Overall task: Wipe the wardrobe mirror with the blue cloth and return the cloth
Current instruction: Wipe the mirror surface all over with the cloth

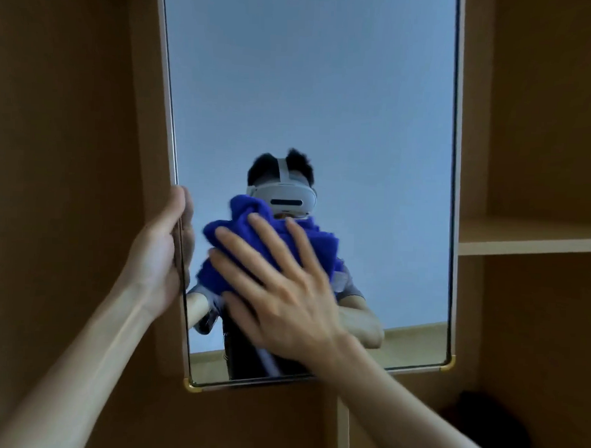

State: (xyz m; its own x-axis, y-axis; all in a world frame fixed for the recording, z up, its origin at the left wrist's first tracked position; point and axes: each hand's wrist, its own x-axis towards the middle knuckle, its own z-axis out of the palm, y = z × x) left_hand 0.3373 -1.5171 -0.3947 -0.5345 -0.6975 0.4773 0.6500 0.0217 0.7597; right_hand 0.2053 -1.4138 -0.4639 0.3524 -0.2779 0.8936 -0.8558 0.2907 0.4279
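Note:
The tall wardrobe mirror [309,90] fills the middle of the head view, framed in pale metal with brass corners. My right hand [285,290] lies flat with spread fingers on the bunched blue cloth [240,222], pressing it against the lower half of the glass. My left hand [162,249] grips the mirror's left edge, thumb on the front and the other fingers hidden behind. The glass reflects a person wearing a white headset, partly hidden by the cloth.
Brown wardrobe panels [72,149] surround the mirror. A light wooden shelf [531,242] juts out at the right. A dark shape [481,421] lies low in the right corner. A pale post [343,430] runs down below the mirror.

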